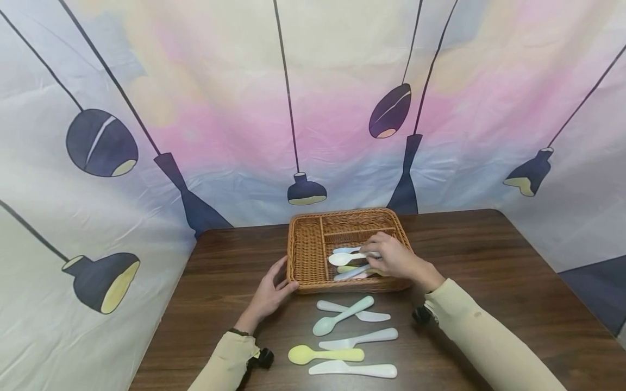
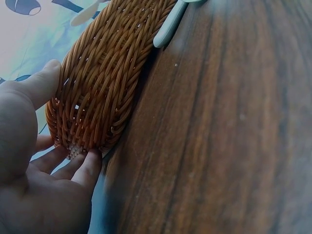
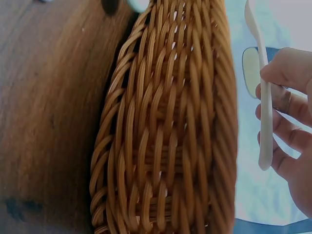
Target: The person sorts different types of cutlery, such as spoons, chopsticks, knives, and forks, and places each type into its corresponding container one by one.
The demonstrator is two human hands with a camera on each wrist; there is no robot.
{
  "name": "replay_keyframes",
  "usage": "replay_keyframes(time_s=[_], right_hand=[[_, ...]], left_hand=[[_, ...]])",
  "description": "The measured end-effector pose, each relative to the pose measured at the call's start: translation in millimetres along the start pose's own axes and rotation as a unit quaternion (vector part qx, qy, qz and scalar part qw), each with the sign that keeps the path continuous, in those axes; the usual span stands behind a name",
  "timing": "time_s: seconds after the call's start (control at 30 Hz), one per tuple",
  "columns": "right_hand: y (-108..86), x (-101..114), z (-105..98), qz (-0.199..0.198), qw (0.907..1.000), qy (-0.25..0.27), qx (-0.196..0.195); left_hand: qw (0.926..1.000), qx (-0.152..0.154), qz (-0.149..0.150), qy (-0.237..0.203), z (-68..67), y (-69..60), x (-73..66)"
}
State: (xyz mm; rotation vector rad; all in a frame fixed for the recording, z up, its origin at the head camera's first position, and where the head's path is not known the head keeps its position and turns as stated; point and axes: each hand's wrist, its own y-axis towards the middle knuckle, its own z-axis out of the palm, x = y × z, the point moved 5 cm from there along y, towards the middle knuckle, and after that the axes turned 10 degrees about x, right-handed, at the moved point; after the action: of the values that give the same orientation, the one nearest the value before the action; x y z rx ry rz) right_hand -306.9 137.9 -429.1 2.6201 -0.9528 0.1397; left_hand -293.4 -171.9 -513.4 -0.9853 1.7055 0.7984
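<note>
White knife (image 1: pixel 354 370) is laid nearest; spoon (image 1: pixel 340 259) held by right grip (image 1: pixel 395 258), wicker basket (image 1: pixel 308 247) by left grip (image 1: pixel 267 294); likely mid-transfer, steadiness needed next.

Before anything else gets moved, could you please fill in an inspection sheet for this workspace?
Surface: dark wood-grain table.
Job's things: wicker basket with more cutlery inside; in front, three pale knives, yellow spoon, green spoon lying across one knife.
Clutter: nothing seen besides the cutlery.
Grippers: left hand grips the basket's near left corner; right hand pinches a white spoon above it.
Cables: nothing seen; lamp cords are only printed.
Surroundings: pastel backdrop with printed lamps.
</note>
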Motion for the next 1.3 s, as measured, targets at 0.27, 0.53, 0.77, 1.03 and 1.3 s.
replay_keyframes(time_s=[0.27, 0.53, 0.77, 1.03, 1.3], right_hand=[[2.5, -15, 6, 0.034, 0.9993, 0.012, 0.007], [3.8, -28, 9, 0.059, 0.9981, 0.014, 0.01], [7.7, -38, 12, 0.087, 0.9962, 0.001, 0.0], [6.9, -41, 14, 0.128, 0.9903, 0.046, 0.027], [6.2, -39, 12, 0.128, 0.9898, 0.055, 0.028]], left_hand=[[1.0, 0.002, 0.005, 0.003, 0.8, -0.5, 0.0], [1.0, -0.001, -0.004, 0.005, 2.2, -0.5, -1.2], [1.0, 0.001, -0.005, -0.001, 1.8, 1.2, -3.2], [1.0, 0.007, -0.004, -0.004, 0.9, 1.8, -3.0], [1.0, 0.005, -0.006, -0.005, 0.0, -0.3, -3.4]])
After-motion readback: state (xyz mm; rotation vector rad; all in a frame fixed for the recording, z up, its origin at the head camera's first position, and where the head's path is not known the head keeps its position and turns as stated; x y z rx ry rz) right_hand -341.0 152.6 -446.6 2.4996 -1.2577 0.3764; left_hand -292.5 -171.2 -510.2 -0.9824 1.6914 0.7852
